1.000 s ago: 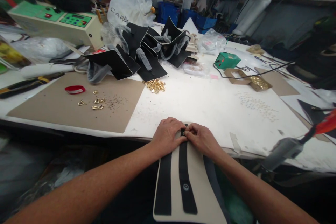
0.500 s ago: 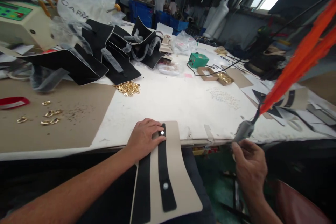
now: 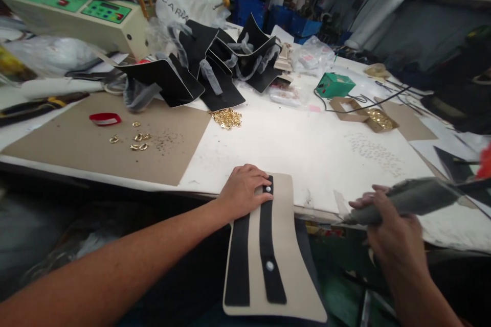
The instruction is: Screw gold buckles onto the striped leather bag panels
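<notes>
My left hand (image 3: 245, 191) lies on the upper end of a beige panel (image 3: 284, 225), its fingers and thumb closed about a black strap (image 3: 267, 230). Two round silver studs show on that strap, one beside the fingertips and a second stud (image 3: 270, 266) lower down. Another black band (image 3: 238, 265) runs along the panel's left side. The panel's top rests on the table edge and the rest hangs toward me. To the right, my right hand (image 3: 399, 230) grips a grey electric screwdriver (image 3: 418, 198), slightly blurred, with its tip pointing left, apart from the panel.
Gold hardware (image 3: 227, 118) is heaped on the white table (image 3: 291, 138), behind the panel. Black bag pieces (image 3: 215, 66) stand at the back. A green box (image 3: 334, 85) with a cable and a small carton of gold parts (image 3: 379, 119) sit right. Brown board (image 3: 176, 163) lies left.
My right hand has taken hold of the grey screwdriver, which was hanging upright from the orange cord, and turned it tip-left. The view has swung left; my left hand stays on the panel.
</notes>
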Demonstrator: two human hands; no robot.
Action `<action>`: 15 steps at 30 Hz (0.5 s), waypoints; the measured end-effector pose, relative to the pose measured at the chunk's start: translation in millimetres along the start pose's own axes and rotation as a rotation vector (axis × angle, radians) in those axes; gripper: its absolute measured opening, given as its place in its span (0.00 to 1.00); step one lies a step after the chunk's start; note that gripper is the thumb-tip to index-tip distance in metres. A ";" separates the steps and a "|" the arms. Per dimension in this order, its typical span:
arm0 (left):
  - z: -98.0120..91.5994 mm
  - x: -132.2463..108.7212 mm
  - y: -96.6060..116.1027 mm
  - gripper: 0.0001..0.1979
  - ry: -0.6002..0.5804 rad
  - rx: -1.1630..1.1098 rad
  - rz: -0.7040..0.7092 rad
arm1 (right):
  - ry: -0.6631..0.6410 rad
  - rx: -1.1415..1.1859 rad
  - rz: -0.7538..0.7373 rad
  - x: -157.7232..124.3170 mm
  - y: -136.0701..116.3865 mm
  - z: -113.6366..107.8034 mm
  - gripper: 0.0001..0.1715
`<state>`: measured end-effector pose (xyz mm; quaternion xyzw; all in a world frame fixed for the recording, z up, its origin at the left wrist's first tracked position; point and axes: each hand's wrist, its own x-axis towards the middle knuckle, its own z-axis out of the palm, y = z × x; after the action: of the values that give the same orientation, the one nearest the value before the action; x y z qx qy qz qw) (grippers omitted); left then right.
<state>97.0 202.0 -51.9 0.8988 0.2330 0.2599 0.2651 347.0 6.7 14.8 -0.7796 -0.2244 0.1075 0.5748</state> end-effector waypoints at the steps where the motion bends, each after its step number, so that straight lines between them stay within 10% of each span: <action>1: 0.1 -0.1 -0.1 0.13 0.000 0.002 0.000 | -0.054 0.117 -0.012 -7.7 -16.0 20.1 0.25; 8: -0.1 -0.4 0.3 0.14 0.004 -0.015 -0.004 | -0.416 0.689 -0.129 -30.4 -71.6 133.1 0.18; 15: 0.5 -2.1 -1.8 0.14 -0.012 -0.017 -0.008 | -0.450 0.547 -0.221 -32.2 -53.9 159.9 0.18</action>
<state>95.1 202.0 -54.1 0.8971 0.2330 0.2555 0.2750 238.6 139.9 12.2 -0.5251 -0.3908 0.2696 0.7063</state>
